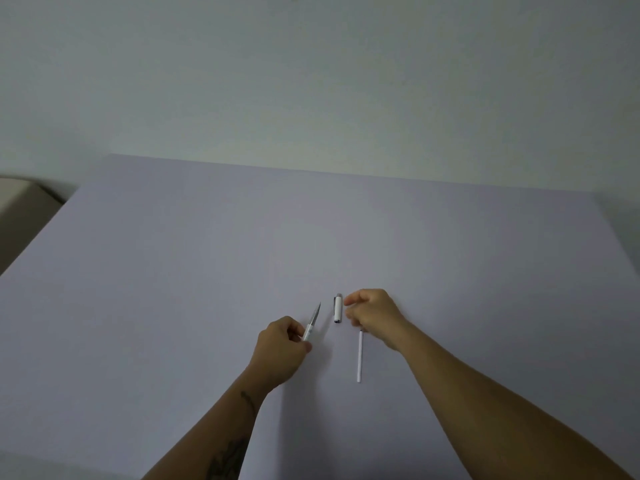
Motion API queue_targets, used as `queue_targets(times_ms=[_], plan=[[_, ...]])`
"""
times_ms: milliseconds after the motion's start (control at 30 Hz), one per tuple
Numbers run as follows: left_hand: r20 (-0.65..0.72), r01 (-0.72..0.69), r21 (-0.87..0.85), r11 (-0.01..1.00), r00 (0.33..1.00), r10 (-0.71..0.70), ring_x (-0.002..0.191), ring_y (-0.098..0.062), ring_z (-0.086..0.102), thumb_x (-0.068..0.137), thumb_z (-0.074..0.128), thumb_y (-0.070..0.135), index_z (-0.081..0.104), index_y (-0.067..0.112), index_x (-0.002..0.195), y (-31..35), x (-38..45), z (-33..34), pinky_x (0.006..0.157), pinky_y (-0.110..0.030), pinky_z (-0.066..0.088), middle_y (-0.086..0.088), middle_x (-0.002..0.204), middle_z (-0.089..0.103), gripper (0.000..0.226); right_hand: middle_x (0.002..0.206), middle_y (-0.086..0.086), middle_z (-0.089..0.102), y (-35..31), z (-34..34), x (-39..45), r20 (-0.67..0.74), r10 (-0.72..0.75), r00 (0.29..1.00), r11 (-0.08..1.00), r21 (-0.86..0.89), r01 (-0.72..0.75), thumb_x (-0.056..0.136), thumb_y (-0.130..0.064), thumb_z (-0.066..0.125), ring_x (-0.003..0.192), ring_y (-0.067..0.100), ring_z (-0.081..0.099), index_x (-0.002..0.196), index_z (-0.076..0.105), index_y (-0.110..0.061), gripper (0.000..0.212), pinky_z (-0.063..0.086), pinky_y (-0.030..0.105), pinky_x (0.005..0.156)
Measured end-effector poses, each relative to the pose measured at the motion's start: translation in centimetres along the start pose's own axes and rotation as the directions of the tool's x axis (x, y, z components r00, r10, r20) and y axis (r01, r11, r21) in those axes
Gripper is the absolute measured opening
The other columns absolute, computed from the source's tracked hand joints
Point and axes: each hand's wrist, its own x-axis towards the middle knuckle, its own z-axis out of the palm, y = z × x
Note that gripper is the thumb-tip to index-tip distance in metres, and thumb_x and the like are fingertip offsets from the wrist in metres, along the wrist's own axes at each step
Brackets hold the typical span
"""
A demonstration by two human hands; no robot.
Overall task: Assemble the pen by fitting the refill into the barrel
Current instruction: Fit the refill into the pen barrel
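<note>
Head view: my left hand [282,344] is closed around the lower end of the barrel [311,323], thumb and fingers pinching it so the tapered grey tip points up and away from me. My right hand [372,315] holds nothing that I can see; its fingers are loosely curled and part open, hovering just beside the cap [338,308], which lies on the table [173,271] between my two hands. I cannot tell whether a fingertip touches the cap. The refill [359,356] lies on the table under and behind my right wrist, a thin white stick running toward me, its far end hidden by the hand.

As I judge it, the step is to fetch the refill, not the cap. I should draw my right hand back, pinch the refill near its middle so it doesn't flex, and turn the barrel so its open end faces it. Lining the two up along one axis first will spare me jabbing the rim; then slide gently until it seats.
</note>
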Motion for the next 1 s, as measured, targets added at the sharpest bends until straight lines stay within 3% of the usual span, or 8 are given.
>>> queue_targets(times_ms=[133,300,433,700,1000], plan=[[-0.018,-0.032,0.011,0.999,0.999,0.033,0.058,-0.014,0.053,0.077,0.07,0.009,0.06,0.02,0.079,0.8,-0.7,0.6,0.052,-0.026,0.049,0.001,0.069,0.06,0.015,0.081,0.002,0.072,-0.3,0.5,-1.6,0.118,0.064,0.991,0.991,0.106,-0.077,0.086,-0.02,0.067,0.061,0.012,0.061,0.093,0.074,-0.012,0.013,0.046,0.024,0.056],[-0.074,-0.102,0.024,0.994,0.992,0.103,0.056,-0.01,0.053,0.077,0.073,0.01,0.062,0.02,0.079,1.5,-1.4,1.4,0.049,-0.017,0.041,0.001,0.071,0.063,0.014,0.086,0.006,0.071,-0.5,1.2,-2.9,0.141,0.063,0.988,0.963,0.252,-0.097,0.088,-0.022,0.067,0.066,0.016,0.059,0.094,0.074,-0.01,0.014,0.047,0.025,0.056],[-0.095,-0.166,0.044,0.985,0.981,0.17,0.057,-0.011,0.055,0.078,0.075,0.012,0.061,0.022,0.076,1.9,-2.0,1.9,0.053,-0.019,0.043,0.001,0.069,0.064,0.017,0.086,0.007,0.071,-0.9,1.4,-3.9,0.084,0.042,0.996,0.948,0.311,-0.066,0.088,-0.02,0.067,0.067,0.015,0.058,0.085,0.073,-0.011,0.011,0.047,0.026,0.058],[-0.04,-0.283,0.053,0.958,0.958,0.285,0.058,-0.01,0.055,0.083,0.072,0.009,0.061,0.027,0.073,1.8,-2.1,0.7,0.054,-0.017,0.043,0.004,0.067,0.063,0.023,0.078,0.003,0.07,-1.5,1.7,-5.6,-0.037,0.018,0.999,0.926,0.378,-0.003,0.092,-0.014,0.065,0.068,0.013,0.058,0.093,0.074,-0.002,0.016,0.049,0.027,0.061],[0.06,-0.37,-0.014,0.929,0.927,0.37,0.055,-0.009,0.051,0.09,0.061,0.008,0.068,0.02,0.08,0.9,-2.4,-2.3,0.052,-0.019,0.045,0.001,0.068,0.063,0.018,0.082,0.008,0.071,-2.5,4.1,-8.0,-0.19,-0.092,0.977,0.896,0.411,0.165,0.093,-0.005,0.061,0.071,0.016,0.06,0.083,0.077,-0.01,0.019,0.049,0.025,0.062]])
